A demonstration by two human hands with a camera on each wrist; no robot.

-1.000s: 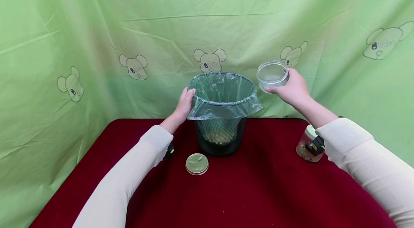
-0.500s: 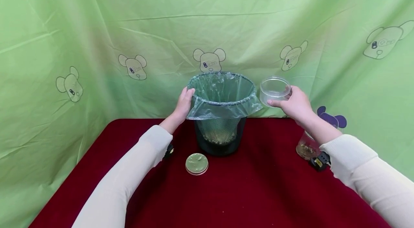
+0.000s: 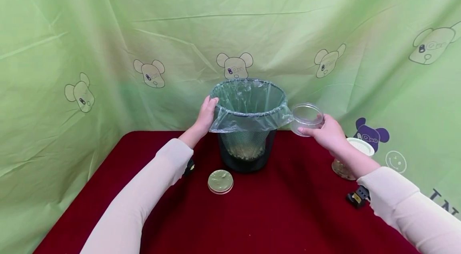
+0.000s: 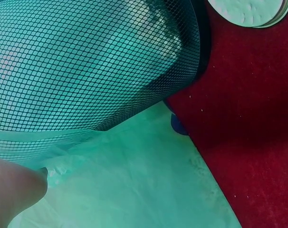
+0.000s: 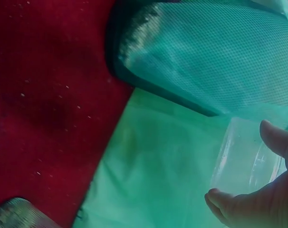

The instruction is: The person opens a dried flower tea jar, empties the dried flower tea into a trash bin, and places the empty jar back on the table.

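Observation:
A black mesh trash can (image 3: pixel 248 146), lined with a thin clear plastic bag (image 3: pixel 252 123), stands at the back of the table. Pale bits show through the mesh near its bottom. My left hand (image 3: pixel 207 115) grips the can's rim on the left, over the bag's folded edge. In my right hand (image 3: pixel 327 132) is a clear round plastic jar (image 5: pixel 244 156), open at the top and see-through. It is held upright just right of the can, near the bag's hanging edge. In the right wrist view, thumb and fingers pinch it from opposite sides.
A round metallic lid (image 3: pixel 220 181) lies on the red tablecloth (image 3: pixel 252 218) in front of the can. Another clear jar (image 3: pixel 342 170) with a white lid and brownish contents stands at right, partly behind my right forearm. Green cloth (image 3: pixel 180 6) hangs behind.
My right hand has lowered the clear jar from above rim height to beside the bag's edge, moving slightly right. My left hand has stayed on the can's rim.

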